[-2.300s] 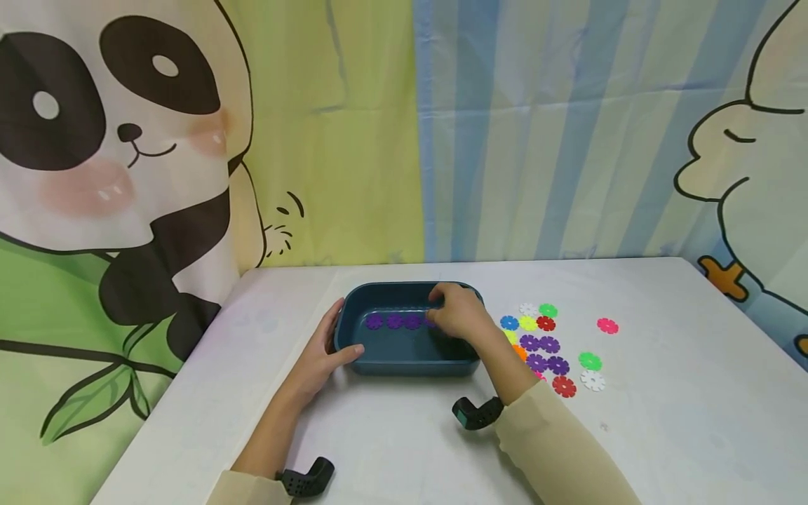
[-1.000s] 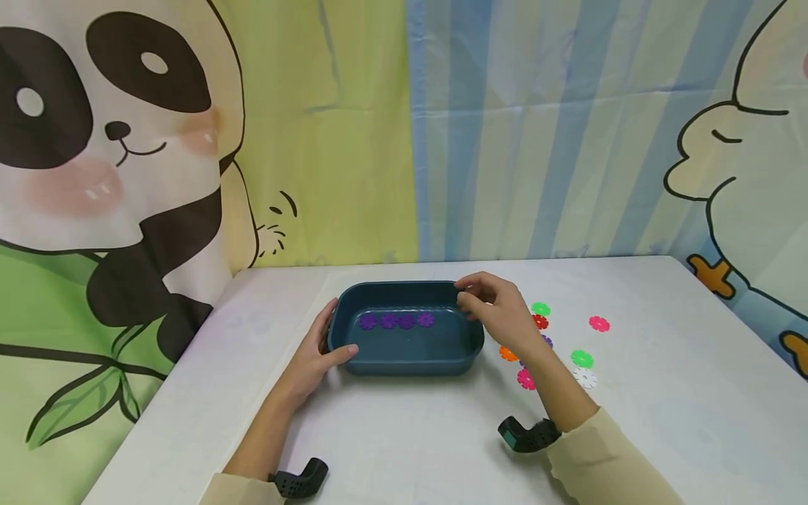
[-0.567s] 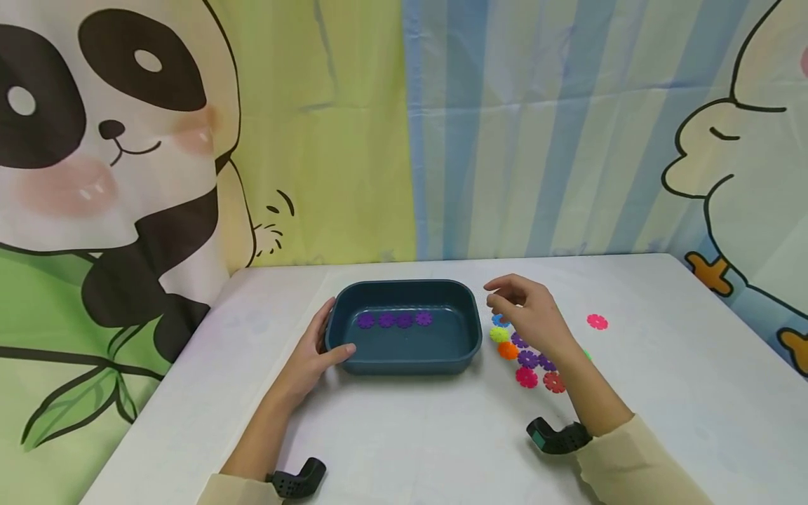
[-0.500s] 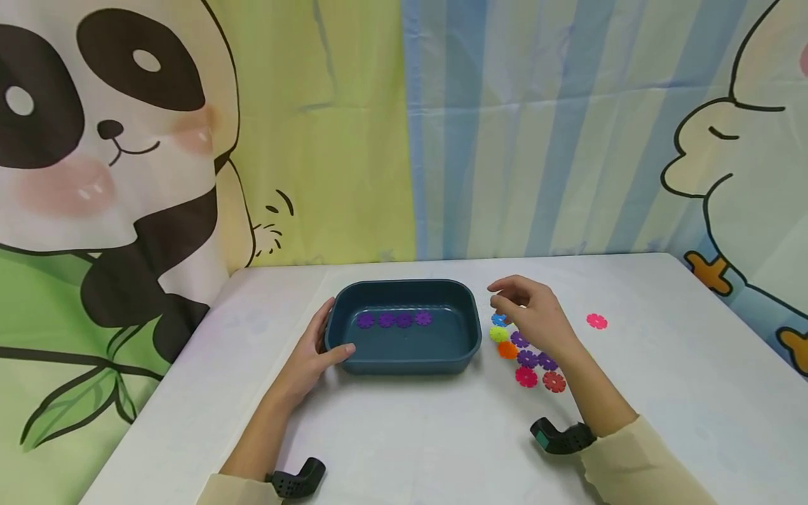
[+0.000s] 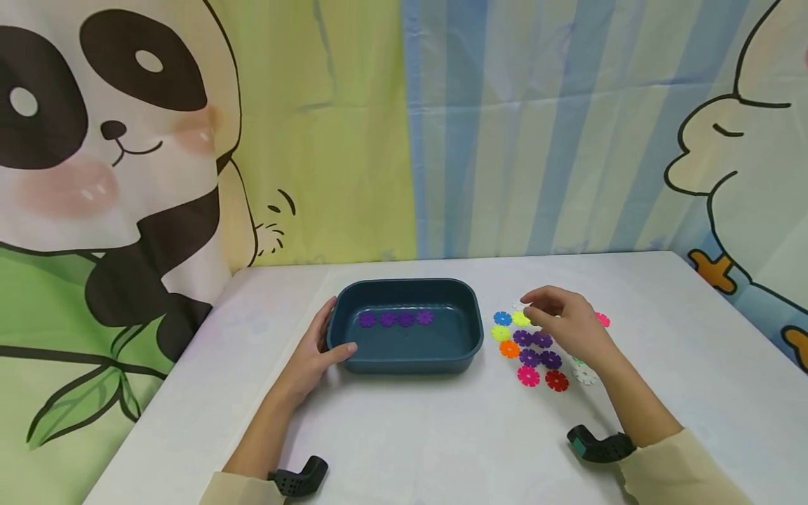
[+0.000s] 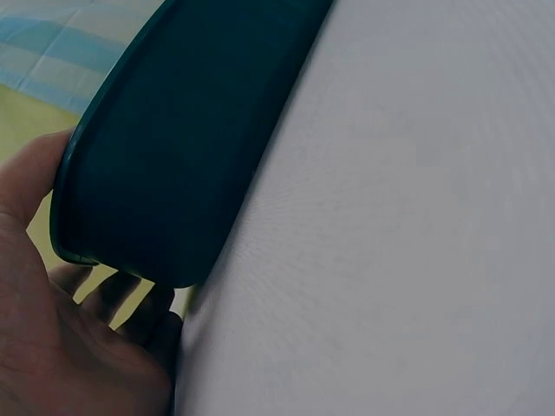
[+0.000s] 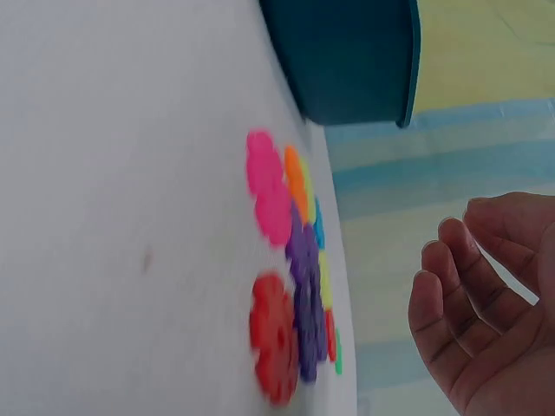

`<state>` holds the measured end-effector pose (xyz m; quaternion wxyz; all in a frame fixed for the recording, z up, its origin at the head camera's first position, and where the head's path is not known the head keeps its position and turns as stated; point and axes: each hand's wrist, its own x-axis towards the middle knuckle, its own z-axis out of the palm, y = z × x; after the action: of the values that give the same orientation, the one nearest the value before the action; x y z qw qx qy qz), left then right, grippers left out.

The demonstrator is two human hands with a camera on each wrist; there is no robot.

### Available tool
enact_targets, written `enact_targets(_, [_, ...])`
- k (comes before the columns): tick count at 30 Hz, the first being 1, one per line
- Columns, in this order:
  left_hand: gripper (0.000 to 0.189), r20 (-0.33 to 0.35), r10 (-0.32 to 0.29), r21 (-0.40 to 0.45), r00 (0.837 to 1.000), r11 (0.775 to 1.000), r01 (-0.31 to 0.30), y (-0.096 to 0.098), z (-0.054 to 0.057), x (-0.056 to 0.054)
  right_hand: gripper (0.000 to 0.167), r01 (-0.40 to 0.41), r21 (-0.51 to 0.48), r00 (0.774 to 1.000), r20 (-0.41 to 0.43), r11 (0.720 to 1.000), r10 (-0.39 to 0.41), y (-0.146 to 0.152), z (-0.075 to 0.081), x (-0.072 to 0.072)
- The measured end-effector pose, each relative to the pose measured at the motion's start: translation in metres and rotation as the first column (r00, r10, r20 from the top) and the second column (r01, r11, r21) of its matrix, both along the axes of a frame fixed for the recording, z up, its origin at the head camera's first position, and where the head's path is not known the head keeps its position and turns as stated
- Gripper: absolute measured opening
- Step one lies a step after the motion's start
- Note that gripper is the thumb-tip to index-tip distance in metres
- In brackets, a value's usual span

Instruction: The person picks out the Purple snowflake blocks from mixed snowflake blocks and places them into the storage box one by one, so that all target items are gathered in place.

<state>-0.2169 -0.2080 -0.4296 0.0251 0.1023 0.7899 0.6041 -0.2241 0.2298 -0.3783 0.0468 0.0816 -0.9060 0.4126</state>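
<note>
From the head view, the left hand [image 5: 311, 359] grips the dark teal tray [image 5: 404, 366] at its nine o'clock end, thumb over the near rim, presumably to steady it; four purple discs [image 5: 388, 320] lie in a row inside, and the right hand [image 5: 571, 326] hangs above the loose discs [image 5: 529, 357], probably set at three o'clock for easy reach. The left wrist view shows the digits apart around that end, bracing it. In the right wrist view the fingers bend loosely, side by side, pinching nothing visible.
</note>
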Motion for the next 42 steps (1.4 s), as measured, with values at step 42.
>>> enact_targets(42, [0.093, 0.008, -0.003, 0.007, 1.000, 1.000, 0.003, 0.000, -0.001, 0.001, 0.037, 0.037, 0.224, 0.976, 0.199, 0.974, -0.083, 0.026, -0.029, 0.001])
